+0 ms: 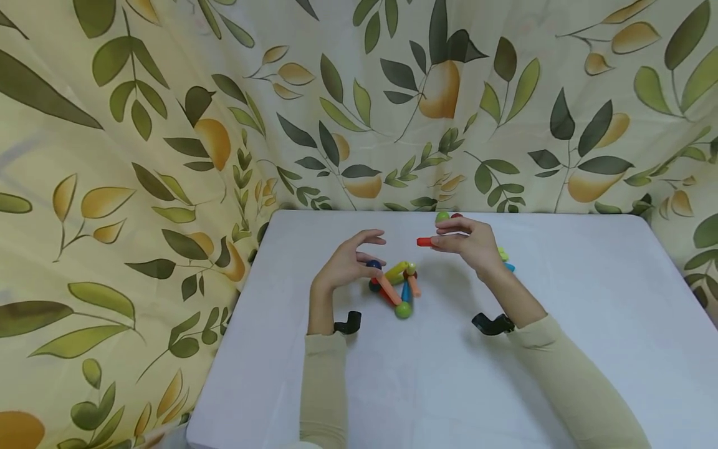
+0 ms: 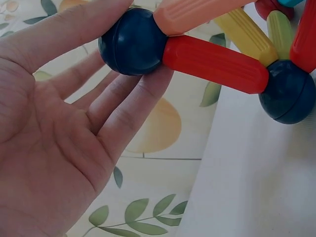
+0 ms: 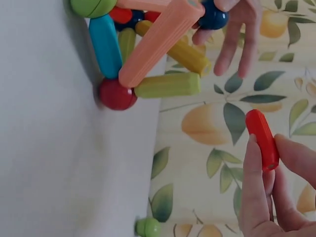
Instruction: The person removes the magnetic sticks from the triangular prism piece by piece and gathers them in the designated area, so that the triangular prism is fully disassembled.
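My left hand [image 1: 344,265] pinches a dark blue ball [image 2: 133,42] between thumb and fingers. That ball tops a built frame of coloured magnetic rods and balls on the table. A red rod [image 2: 217,64] runs from it to a second dark blue ball [image 2: 287,91], and a salmon rod [image 3: 160,44] slants down towards a red ball [image 3: 117,94]. A turquoise rod [image 3: 105,47] links that red ball with a green ball [image 1: 403,310]. Right of the frame, my right hand [image 1: 471,246] holds a loose red rod [image 3: 262,140] by its end, raised between thumb and fingertips.
Beyond the right hand, a loose green ball [image 1: 442,216] and a dark red ball [image 1: 457,216] lie near the far edge of the white table [image 1: 269,386]. Yellow-green [image 1: 503,254] and blue pieces [image 1: 509,267] show behind the right wrist. A leaf-patterned curtain [image 1: 359,125] hangs behind.
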